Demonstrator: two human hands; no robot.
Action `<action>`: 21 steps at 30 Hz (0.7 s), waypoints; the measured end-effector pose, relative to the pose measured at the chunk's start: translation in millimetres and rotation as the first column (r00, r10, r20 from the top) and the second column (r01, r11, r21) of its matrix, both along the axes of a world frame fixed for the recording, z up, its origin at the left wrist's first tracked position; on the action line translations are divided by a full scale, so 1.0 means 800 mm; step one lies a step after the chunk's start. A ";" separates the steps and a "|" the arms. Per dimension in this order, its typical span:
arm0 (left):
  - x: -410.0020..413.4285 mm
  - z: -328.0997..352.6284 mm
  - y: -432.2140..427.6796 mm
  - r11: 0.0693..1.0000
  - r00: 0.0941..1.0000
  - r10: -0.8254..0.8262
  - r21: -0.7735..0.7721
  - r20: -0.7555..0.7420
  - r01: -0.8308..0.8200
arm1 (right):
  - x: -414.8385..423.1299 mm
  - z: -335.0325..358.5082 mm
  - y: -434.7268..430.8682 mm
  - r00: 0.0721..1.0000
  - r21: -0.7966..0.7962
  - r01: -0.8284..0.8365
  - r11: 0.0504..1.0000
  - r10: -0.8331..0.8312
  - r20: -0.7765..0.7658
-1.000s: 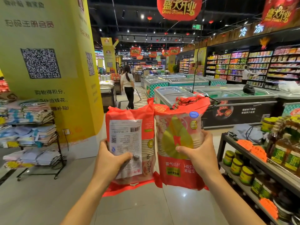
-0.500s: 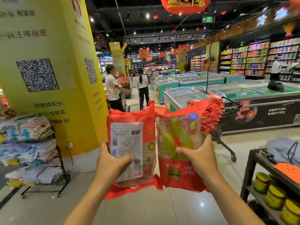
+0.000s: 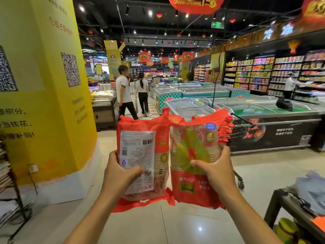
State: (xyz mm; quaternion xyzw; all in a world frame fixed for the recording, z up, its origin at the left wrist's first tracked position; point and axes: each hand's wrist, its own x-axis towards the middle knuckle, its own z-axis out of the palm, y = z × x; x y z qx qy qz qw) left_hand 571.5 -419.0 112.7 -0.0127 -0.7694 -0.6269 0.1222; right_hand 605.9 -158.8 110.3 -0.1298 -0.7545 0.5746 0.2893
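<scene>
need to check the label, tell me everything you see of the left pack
The left pack is a red plastic bag held upright, its back to the camera. A white label with barcode, QR code and small print covers most of it; stacked paper cups show through beside the label. Its top and bottom seams are crumpled. The left hand grips its lower left, thumb across the label. Its right edge meets the right pack.

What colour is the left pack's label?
The label is white with black print, on the red left pack; head view.
</scene>
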 end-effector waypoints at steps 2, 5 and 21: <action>-0.062 0.000 0.016 1.000 1.000 -0.020 0.004 0.003 0.020 | -0.051 0.005 0.015 0.999 0.013 0.033 0.999 -0.033 0.010; -0.153 0.001 0.038 0.998 0.998 -0.061 -0.006 0.010 0.061 | -0.128 0.014 0.037 0.998 0.013 0.055 0.998 -0.055 0.014; -0.478 -0.017 0.225 0.974 0.976 -0.218 -0.055 0.016 0.219 | -0.409 -0.027 0.221 0.988 -0.070 0.152 0.986 -0.150 0.028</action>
